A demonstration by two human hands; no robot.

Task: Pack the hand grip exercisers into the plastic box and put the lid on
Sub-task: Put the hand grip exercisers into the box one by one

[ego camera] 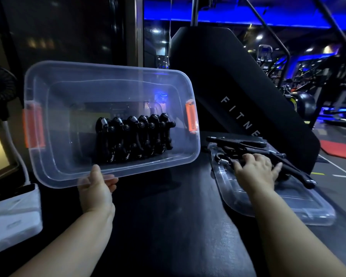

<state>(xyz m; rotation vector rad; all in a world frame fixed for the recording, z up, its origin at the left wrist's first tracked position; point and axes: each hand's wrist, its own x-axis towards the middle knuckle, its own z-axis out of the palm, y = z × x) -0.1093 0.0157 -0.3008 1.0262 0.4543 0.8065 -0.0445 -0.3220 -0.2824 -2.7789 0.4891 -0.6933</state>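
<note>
My left hand (97, 186) grips the near rim of the clear plastic box (54, 168), which is tipped up so its opening faces me. The box has orange latches on both ends. Several black hand grip exercisers (134, 138) stand in a row inside it. To the right, the clear lid (278, 204) lies flat on the dark bench. A few loose black exercisers (246, 146) lie on the lid's far end. My right hand (258, 168) rests on them with fingers curled over one; its grip is partly hidden.
A black padded backrest (238, 80) with white lettering rises behind the lid. A white box-shaped object (16, 214) and a white cable sit at the left. A black fan (0, 88) stands at the far left. Gym machines fill the blue-lit background.
</note>
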